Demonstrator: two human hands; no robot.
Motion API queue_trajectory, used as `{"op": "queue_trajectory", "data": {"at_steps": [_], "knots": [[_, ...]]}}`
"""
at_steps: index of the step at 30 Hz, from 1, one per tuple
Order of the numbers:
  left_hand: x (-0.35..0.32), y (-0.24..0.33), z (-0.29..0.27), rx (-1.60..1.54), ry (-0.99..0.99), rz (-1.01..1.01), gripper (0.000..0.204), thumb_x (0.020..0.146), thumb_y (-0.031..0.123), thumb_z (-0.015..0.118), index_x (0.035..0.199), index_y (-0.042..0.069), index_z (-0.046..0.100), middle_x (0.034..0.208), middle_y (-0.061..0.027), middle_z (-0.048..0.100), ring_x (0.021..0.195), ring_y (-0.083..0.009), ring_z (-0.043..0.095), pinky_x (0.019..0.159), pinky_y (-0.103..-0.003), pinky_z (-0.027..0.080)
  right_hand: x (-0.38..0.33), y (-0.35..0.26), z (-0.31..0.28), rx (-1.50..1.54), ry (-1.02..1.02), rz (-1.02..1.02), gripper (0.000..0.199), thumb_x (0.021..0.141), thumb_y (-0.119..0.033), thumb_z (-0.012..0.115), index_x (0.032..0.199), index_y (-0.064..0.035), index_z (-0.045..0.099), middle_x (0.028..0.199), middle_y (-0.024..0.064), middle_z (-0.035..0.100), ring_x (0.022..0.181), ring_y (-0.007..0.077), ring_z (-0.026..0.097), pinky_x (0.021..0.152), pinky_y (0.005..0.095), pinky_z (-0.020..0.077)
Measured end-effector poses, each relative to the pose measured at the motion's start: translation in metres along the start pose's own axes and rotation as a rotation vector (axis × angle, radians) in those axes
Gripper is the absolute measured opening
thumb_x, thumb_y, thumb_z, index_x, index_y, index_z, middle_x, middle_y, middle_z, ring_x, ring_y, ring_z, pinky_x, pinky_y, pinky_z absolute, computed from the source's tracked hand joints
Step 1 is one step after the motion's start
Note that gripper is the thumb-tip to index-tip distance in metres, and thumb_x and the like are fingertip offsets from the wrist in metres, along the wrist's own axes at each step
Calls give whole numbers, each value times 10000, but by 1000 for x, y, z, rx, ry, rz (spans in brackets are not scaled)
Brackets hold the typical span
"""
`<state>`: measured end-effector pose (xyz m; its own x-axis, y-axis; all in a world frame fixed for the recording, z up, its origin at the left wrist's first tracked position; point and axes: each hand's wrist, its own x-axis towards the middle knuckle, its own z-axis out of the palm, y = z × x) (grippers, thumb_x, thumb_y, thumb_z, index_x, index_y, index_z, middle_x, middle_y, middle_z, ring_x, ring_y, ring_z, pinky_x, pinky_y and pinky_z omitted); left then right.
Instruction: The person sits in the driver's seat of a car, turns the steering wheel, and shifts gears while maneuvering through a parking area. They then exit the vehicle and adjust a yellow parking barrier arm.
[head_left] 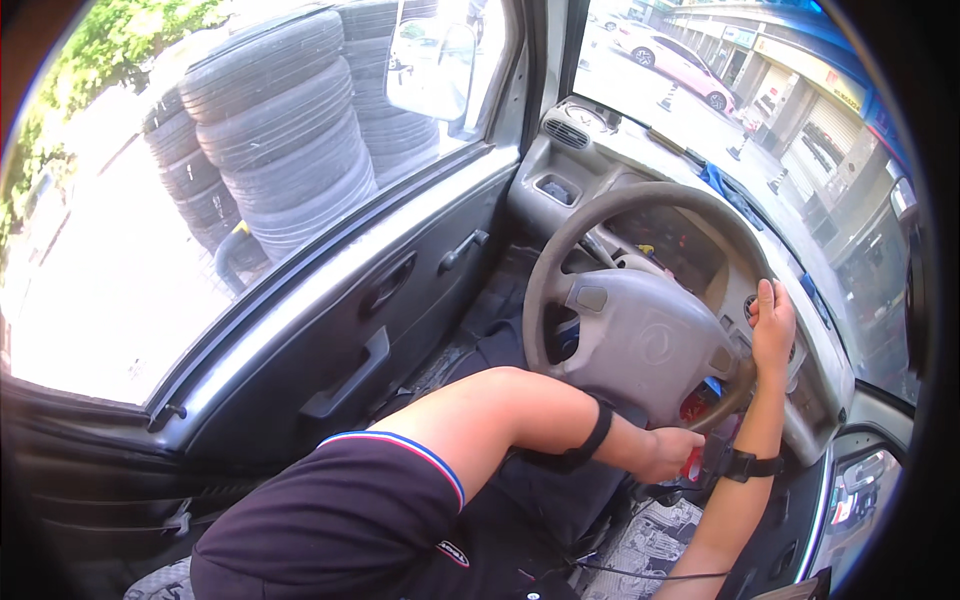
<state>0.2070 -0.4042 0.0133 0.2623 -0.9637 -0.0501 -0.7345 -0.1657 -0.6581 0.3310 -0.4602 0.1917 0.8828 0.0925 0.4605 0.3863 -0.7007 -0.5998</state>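
A worn grey-brown steering wheel fills the middle of the view. My right hand is closed at the right side of its rim, thumb pointing up; a black strap circles that wrist. My left arm crosses in front of me, with another black strap on its forearm. Just below the wheel's lower right rim is my left hand, its fingers curled closed. A small red thing shows by these fingertips. The fingers hide what is in their grasp.
On the left is the driver's door, with a window crank. Outside stand stacked tires and a side mirror. The dashboard runs under the windshield. A thin cable crosses near my right forearm.
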Motion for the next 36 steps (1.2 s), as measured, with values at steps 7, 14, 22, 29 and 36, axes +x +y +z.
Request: {"op": "queue_trajectory", "data": {"at_steps": [7,14,22,29,36], "knots": [[-43,18,-1,-406,92,87,438,919,329,462,1145,47,708,1286,-128,646,1359,-245,463,1249,-442,98,-51,49,-8,234,122,188,379,1032,-435,501,1002,-66,587,703,-20,513,590,82,484,548,250,401],[-133,32,24,-728,732,-231,560,761,239,619,1245,-41,584,1505,-276,395,1474,-377,288,1223,-502,200,-120,64,24,744,273,347,374,1033,-426,507,1049,-54,541,713,6,520,575,105,507,534,251,415],[-173,13,11,-796,732,-410,611,695,109,707,1273,-22,560,1506,-249,400,1449,-382,338,1187,-502,292,-162,78,38,742,324,325,328,1061,-336,465,1075,-18,545,694,75,575,575,176,568,551,298,480],[-180,3,-14,-754,610,-505,470,739,67,639,1209,58,651,1400,-171,548,1361,-343,478,1124,-483,373,-156,55,38,699,263,335,412,1031,-438,507,995,-27,520,673,46,588,582,133,608,552,277,493],[-176,2,-18,-738,634,-513,424,726,47,629,1146,63,683,1355,-171,582,1333,-349,507,1116,-482,378,-160,58,34,648,283,303,376,1047,-399,488,1044,-26,531,678,55,590,585,129,594,567,264,479]]}}
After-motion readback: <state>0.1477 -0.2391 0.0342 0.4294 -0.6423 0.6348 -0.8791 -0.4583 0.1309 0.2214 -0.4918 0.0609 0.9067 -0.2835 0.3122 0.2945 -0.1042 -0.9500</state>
